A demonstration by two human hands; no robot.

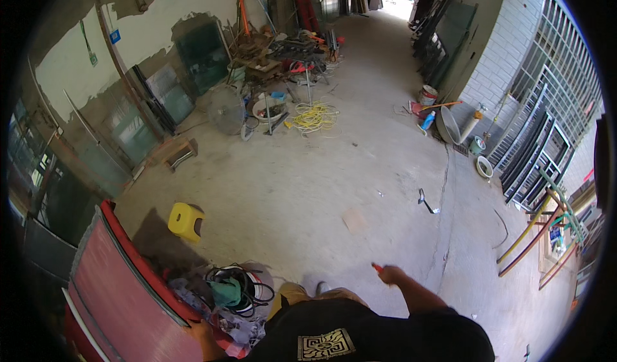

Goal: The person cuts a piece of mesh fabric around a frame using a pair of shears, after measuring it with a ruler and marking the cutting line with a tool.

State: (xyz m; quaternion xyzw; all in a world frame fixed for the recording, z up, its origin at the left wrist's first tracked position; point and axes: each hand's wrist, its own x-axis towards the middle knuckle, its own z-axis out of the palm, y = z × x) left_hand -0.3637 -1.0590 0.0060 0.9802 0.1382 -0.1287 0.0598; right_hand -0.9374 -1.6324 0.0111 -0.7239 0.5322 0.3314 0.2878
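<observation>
My right hand [390, 274] is out over the floor to the right of my body, closed round a small red object [376, 267]. Only its red end shows, so its kind is unclear. At the lower left, my left hand [200, 331] lies against the near edge of a large pinkish board with a red rim [122, 275]. Its fingers appear curled over that rim, partly hidden. Just beside this hand stands a white bucket [260, 290] with black cables and a green cloth [226, 292] in it, among crumpled plastic and scraps.
A yellow stool [186, 221] stands ahead to the left. Farther off are a coiled yellow cable [313, 116], a round fan [226, 113] and piled tools. On the right lie a dark-handled tool [427, 201], metal frames [536, 150] and a rack of coloured bars [546, 227].
</observation>
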